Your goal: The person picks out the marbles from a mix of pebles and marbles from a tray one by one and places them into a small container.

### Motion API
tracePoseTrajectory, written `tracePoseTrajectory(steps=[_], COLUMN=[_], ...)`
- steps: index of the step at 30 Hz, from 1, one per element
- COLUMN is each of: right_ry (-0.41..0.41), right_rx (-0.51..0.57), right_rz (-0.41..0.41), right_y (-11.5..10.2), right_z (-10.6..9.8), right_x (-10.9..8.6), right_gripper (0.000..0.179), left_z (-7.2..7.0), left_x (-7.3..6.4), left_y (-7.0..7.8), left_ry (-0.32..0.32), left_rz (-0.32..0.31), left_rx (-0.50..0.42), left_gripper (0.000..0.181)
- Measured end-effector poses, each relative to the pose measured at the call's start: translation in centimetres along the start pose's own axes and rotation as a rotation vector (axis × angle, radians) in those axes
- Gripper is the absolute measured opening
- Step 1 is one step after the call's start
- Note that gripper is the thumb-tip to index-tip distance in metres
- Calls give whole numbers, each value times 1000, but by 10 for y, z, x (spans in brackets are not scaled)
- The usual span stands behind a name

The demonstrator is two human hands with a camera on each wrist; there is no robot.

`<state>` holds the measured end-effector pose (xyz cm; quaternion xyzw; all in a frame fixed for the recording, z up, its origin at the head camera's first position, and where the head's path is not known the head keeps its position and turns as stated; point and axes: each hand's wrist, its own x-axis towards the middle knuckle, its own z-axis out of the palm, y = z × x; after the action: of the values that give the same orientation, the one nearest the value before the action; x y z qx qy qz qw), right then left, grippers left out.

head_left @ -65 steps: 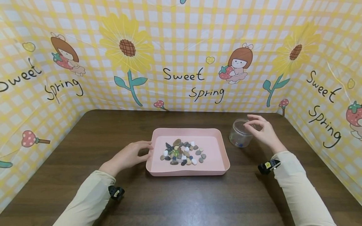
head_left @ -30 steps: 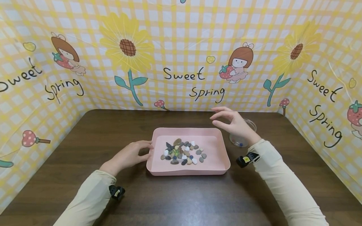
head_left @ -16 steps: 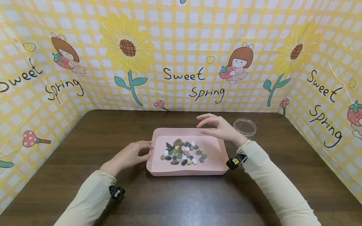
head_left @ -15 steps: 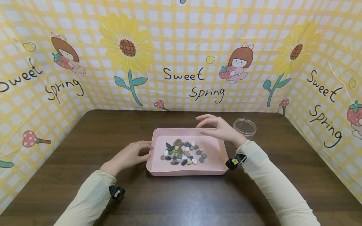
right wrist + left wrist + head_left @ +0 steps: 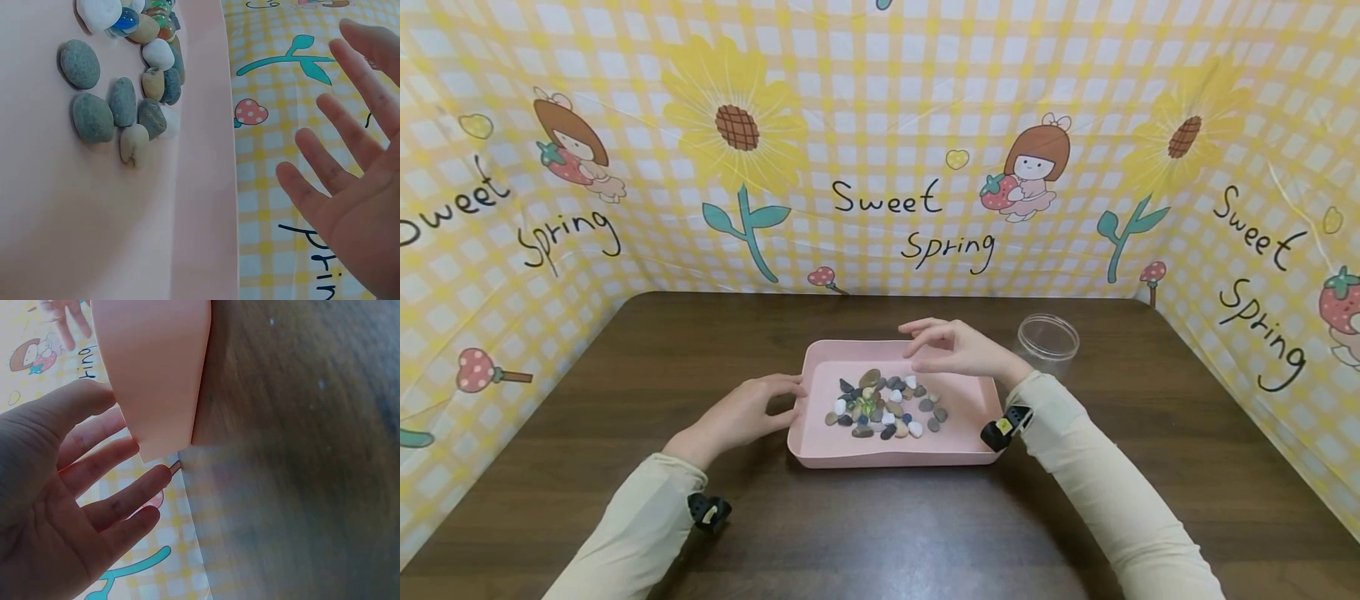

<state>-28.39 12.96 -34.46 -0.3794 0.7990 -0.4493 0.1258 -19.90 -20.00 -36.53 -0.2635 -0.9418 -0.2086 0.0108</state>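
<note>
In the head view a pink tray sits mid-table, holding a cluster of pebbles mixed with glass marbles. The right wrist view shows a blue marble between white and brown pebbles, with grey pebbles at the edge of the cluster. My left hand touches the tray's left wall with thumb and fingertips, fingers loosely spread. My right hand hovers over the tray's back right part, fingers spread apart and holding nothing.
A clear jar without a lid stands at the tray's back right, partly hidden by my right forearm. Around the dark wooden table hangs a yellow checked cloth at the back and both sides.
My right hand has moved left from beside the jar's mouth to above the tray, lowering a little, its fingers spreading from a pinch-like pose. The left hand and tray stay put.
</note>
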Motion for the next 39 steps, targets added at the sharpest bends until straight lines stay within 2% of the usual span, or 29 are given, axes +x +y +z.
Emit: tracePoseTrajectory(steps=[5, 10, 15, 22, 34, 39], right_ry=[-98, -194, -258, -300, -342, -356], right_rx=[-7, -16, -59, -23, -59, -64], right_rz=[32, 52, 73, 119, 127, 103], right_y=[7, 12, 18, 24, 25, 28], right_z=[2, 4, 6, 12, 21, 23], right_x=[4, 7, 9, 11, 14, 14], right_gripper=[18, 23, 22, 19, 16, 14], left_z=[0, 0, 1, 0, 0, 1], left_x=[0, 1, 1, 2, 1, 1], left_y=[0, 0, 0, 1, 0, 0], left_ry=[0, -2, -7, -9, -9, -4], left_rz=[6, 3, -7, -11, -12, -2], left_rx=[4, 2, -4, -6, -2, 2], left_gripper=[25, 26, 28, 27, 27, 26])
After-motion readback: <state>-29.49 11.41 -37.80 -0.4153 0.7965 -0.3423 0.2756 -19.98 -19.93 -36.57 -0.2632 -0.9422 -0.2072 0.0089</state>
